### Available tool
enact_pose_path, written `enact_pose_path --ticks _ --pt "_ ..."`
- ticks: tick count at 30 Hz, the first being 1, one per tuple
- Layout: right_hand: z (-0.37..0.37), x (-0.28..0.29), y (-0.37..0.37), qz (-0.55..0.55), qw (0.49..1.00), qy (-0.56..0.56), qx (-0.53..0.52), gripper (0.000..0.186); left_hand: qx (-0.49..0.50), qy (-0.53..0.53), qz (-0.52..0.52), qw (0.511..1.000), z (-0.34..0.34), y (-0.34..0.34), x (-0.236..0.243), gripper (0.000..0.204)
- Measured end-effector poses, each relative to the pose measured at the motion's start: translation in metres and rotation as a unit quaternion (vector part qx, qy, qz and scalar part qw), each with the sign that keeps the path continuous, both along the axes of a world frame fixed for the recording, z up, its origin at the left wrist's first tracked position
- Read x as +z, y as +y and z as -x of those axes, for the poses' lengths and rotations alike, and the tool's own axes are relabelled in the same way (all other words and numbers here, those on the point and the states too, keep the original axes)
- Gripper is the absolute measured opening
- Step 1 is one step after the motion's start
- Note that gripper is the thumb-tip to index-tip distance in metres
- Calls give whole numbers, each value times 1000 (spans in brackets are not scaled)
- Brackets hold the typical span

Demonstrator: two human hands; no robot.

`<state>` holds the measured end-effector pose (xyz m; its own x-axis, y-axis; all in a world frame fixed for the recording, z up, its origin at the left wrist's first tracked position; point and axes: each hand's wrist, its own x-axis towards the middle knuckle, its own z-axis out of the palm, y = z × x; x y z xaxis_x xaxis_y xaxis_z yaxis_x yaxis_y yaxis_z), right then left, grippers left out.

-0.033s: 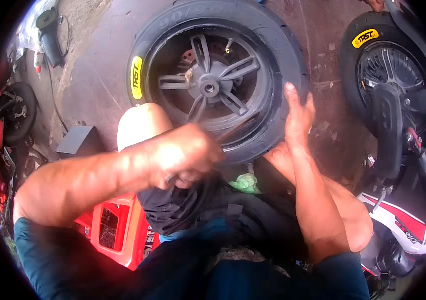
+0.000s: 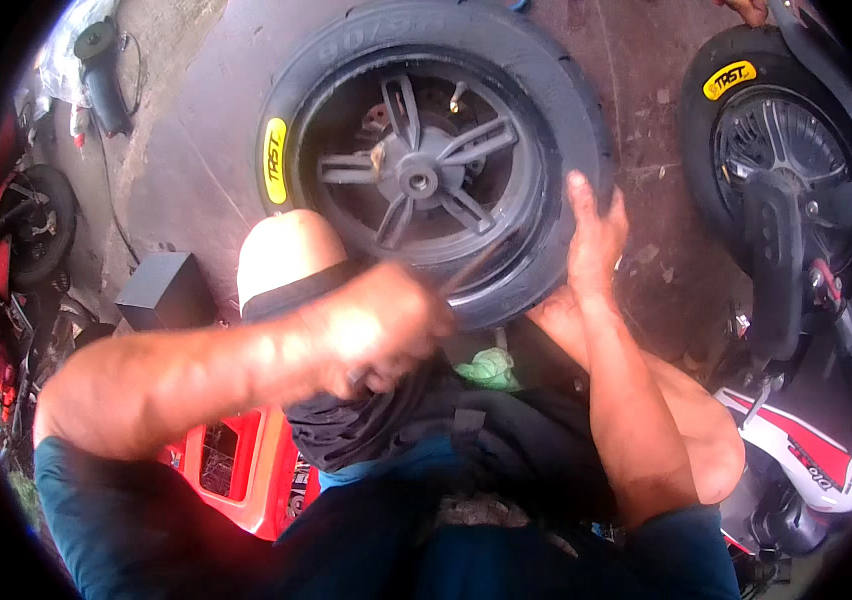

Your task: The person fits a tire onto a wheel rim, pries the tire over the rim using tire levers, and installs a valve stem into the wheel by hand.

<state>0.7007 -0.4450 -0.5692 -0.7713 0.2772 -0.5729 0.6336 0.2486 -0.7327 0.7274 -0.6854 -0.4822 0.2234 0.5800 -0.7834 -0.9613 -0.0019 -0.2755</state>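
A black tyre [image 2: 571, 120] with a yellow label lies in front of me on a dark five-spoke wheel rim [image 2: 466, 205]. My left hand [image 2: 381, 325] is closed in a fist, blurred by motion, over my left thigh. From it a slim bar like a tyre lever [image 2: 476, 262] slants up to the near right edge of the rim, where its tip meets the tyre. My right hand [image 2: 596, 235] grips the tyre's right side, thumb on the sidewall, the other fingers partly hidden. A brass-tipped valve stem [image 2: 456, 97] stands at the far side of the rim.
A second wheel [image 2: 776, 140] on a scooter is at the right, with another person's hand [image 2: 749, 10] above it. A grey box [image 2: 166, 290], an angle grinder [image 2: 101, 75] with its cord and a red plastic stool [image 2: 261, 480] lie leftward. A green cloth [image 2: 489, 368] is below the tyre.
My left hand has shifted slightly down and to the right, with the bar still in it. The right hand keeps its hold on the tyre, nearly unmoved.
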Motion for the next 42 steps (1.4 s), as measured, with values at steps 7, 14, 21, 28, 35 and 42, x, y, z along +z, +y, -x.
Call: enact_pose_path --ticks 7,14,21,28,35,42 --pt "-7 -21 21 -8 1000 -11 15 64 28 11 194 981 14 77 58 13" --pt "-12 -26 24 15 1000 -9 -11 67 74 104 310 942 -38 127 52 8" --pt "-4 -16 26 16 998 -54 -13 75 7 200 353 914 -52 138 54 16" --pt "19 -4 7 20 995 -91 37 97 -167 373 247 879 -8 66 37 15" --pt "6 -27 1 41 999 5 -27 68 -152 9 98 983 88 20 13 10" --pt "10 -31 7 37 998 24 -37 60 -274 50 63 958 141 28 3 18"
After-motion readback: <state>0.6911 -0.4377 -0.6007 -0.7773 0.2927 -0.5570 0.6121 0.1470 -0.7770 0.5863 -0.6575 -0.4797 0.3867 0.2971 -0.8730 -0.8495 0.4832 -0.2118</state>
